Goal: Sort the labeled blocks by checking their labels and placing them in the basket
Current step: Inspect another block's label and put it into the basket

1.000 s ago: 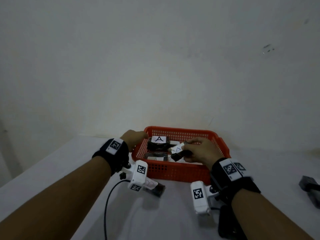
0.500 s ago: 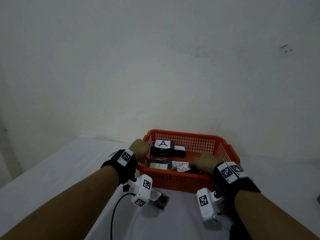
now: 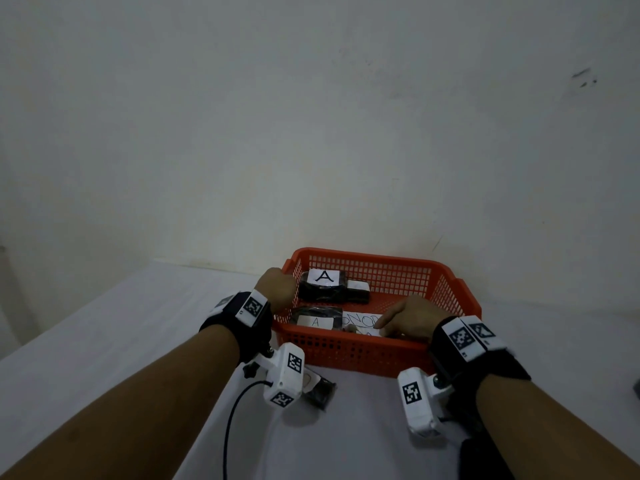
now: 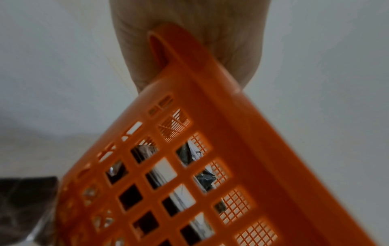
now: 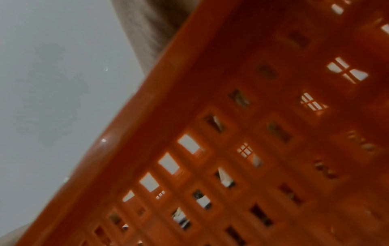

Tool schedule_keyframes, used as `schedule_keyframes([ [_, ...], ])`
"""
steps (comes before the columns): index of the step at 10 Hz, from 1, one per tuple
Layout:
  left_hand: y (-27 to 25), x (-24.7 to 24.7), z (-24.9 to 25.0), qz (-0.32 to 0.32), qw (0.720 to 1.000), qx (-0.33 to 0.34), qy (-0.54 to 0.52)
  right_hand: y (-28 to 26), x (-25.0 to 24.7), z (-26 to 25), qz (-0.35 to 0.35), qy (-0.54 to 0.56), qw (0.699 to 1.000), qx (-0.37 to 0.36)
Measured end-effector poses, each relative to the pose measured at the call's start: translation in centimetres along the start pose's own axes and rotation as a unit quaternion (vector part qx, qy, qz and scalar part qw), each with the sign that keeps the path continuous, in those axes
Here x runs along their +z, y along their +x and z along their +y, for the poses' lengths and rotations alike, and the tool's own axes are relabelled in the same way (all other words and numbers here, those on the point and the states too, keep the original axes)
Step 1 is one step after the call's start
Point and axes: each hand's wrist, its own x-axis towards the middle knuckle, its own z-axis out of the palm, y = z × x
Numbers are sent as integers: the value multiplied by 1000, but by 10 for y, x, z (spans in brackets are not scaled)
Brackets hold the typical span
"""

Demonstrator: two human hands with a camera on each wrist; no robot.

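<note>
I count 1 orange basket (image 3: 363, 351) on white table (image 3: 104, 341); 3 wrapped blocks visible inside, 2 labelled A. 1 more block (image 3: 320, 393) just outside near wall. Left hand (image 3: 278, 287) clasps basket's left rim. Right hand (image 3: 412, 320) reaches inside, fingers relaxed, grasping nothing.

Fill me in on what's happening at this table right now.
A person is sorting labeled blocks into an orange basket. The left hand grips its left rim, and the right hand reaches into its near right corner. Two blocks labeled A lie inside; another block waits on the table.
</note>
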Motion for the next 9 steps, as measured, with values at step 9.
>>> schedule_keyframes([
  [9, -8, 0, 8, 15, 1000, -22, 2, -3, 5, -5, 72, 18, 997, -18],
])
